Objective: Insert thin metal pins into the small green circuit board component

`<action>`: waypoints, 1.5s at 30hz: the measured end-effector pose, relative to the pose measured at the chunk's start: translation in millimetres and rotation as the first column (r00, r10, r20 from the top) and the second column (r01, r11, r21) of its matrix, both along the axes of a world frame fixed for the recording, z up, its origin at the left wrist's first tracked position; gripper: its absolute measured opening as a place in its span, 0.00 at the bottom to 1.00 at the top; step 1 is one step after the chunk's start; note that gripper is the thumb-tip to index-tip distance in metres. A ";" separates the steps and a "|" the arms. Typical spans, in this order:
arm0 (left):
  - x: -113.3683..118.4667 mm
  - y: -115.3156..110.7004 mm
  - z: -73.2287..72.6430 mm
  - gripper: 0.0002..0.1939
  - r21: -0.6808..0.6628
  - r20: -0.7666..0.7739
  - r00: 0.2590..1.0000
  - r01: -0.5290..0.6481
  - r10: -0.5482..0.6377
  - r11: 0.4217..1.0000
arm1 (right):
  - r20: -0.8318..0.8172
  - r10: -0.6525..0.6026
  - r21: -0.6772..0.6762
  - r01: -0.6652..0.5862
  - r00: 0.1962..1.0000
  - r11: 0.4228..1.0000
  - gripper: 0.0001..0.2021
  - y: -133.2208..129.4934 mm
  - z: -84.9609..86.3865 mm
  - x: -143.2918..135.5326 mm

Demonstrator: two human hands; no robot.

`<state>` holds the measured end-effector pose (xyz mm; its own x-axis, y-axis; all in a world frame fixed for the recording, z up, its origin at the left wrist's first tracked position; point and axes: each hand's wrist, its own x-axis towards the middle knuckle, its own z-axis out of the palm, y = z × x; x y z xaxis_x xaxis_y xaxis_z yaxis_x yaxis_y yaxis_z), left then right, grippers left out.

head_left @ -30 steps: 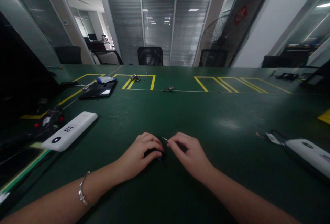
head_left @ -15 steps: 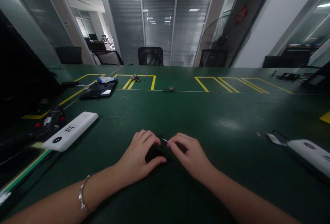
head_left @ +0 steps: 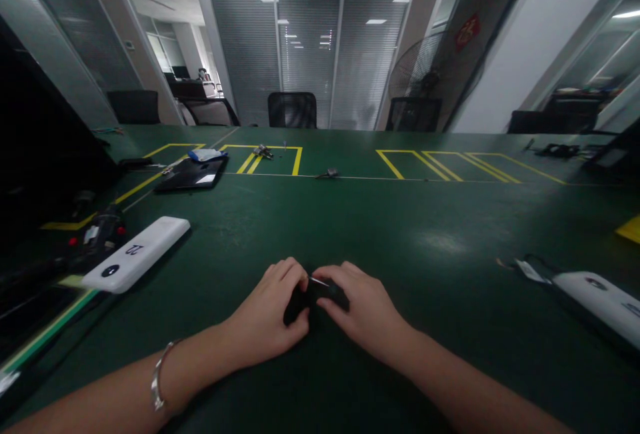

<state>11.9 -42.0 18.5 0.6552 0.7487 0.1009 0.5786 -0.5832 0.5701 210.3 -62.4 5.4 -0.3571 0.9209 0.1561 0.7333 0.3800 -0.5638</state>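
My left hand (head_left: 273, 304) rests low over the green table, fingers curled and thumb curved towards them around a dark space. Whatever lies inside that curl is too dark to make out. Facing it closely, my right hand (head_left: 367, 304) has its index finger and thumb bent around a thin shiny metal piece (head_left: 320, 282). This piece slants between the fingertips of both hands, its left end by my left index finger. Dark shadow hides what is under it. A silver bracelet (head_left: 157, 381) circles my left wrist.
White power banks lie at left (head_left: 137, 254) and right (head_left: 597, 294). A black tablet-like slab (head_left: 193, 173) carries a blue-and-white packet (head_left: 206, 155). Small metal parts (head_left: 263, 151) and a small grey part (head_left: 330, 173) lie farther back. Yellow tape (head_left: 299, 162) marks the green table (head_left: 400, 221).
Both hands have come closer together, and the right has shifted slightly left. My right thumb and index finger, pinched on the thin metal piece before, are now farther apart around it.
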 end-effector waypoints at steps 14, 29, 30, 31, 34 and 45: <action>-4.6 6.1 -6.6 0.10 0.074 0.034 0.999 -0.022 0.019 0.997 | -0.092 -0.015 0.037 0.019 0.996 0.999 0.20 1.6 -6.5 1.4; -3.5 3.4 -7.2 0.14 0.013 0.210 0.973 0.098 -0.098 0.995 | -0.028 0.032 -0.011 -0.032 0.999 0.999 0.21 0.7 1.9 2.4; -3.5 4.5 -7.3 0.13 0.015 0.236 0.968 0.083 -0.084 0.996 | -0.026 0.033 -0.014 -0.033 0.999 0.999 0.22 0.6 1.7 2.3; -3.5 5.5 -7.6 0.13 0.016 0.259 0.964 0.062 -0.064 0.998 | -0.023 0.035 -0.019 -0.036 0.999 0.999 0.22 0.6 1.5 2.3; -3.7 7.8 -8.7 0.10 0.001 0.295 0.955 -0.030 0.028 1.000 | -0.012 0.044 -0.036 -0.044 0.999 0.998 0.23 0.4 1.6 2.4; -6.5 15.4 -17.5 0.23 -0.231 0.488 0.865 -0.001 0.117 0.973 | -0.071 0.049 0.011 -0.048 0.996 0.999 0.25 1.0 -3.3 2.4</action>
